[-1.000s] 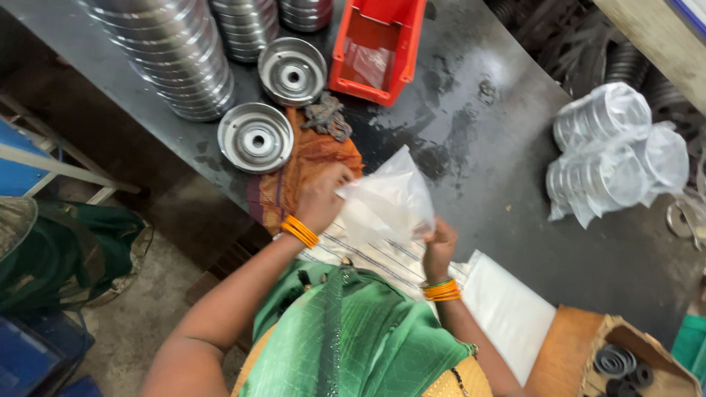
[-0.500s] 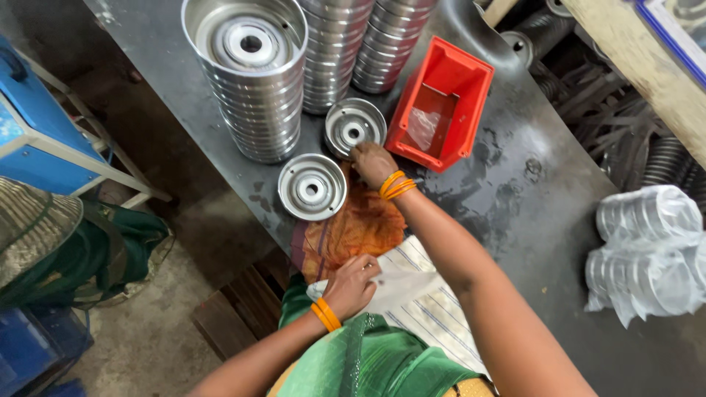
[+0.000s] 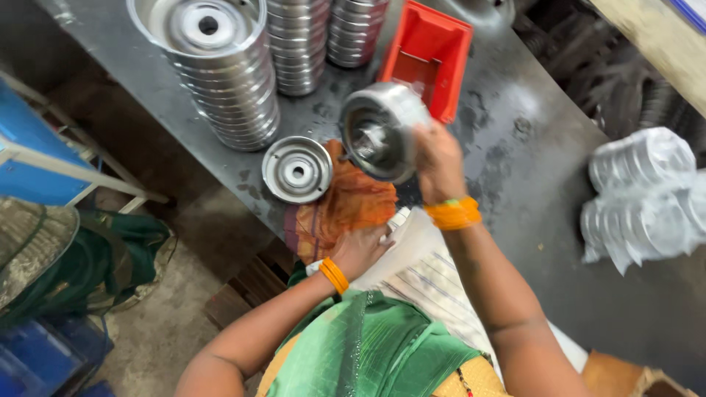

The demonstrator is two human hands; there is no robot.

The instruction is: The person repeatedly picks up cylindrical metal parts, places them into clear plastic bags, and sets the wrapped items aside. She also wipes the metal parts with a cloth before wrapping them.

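My right hand (image 3: 440, 162) grips a round shiny metal disc (image 3: 379, 131), lifted off the dark table (image 3: 529, 184) and tilted on edge. My left hand (image 3: 362, 248) presses down on a clear plastic bag (image 3: 412, 239) lying over striped cloth near the table's front edge. Both wrists wear orange bangles. A second metal disc (image 3: 297, 168) lies flat on the table beside an orange rag (image 3: 351, 206).
Tall stacks of metal discs (image 3: 220, 73) stand at the back left, with more stacks (image 3: 298, 44) beside them. A red plastic bin (image 3: 429, 55) sits behind the lifted disc. Bagged discs (image 3: 647, 195) lie at the right. A blue frame (image 3: 37, 147) stands left of the table.
My right hand picked up the disc it was touching on the table and raised it, tilted. My left hand stays on the plastic bag.
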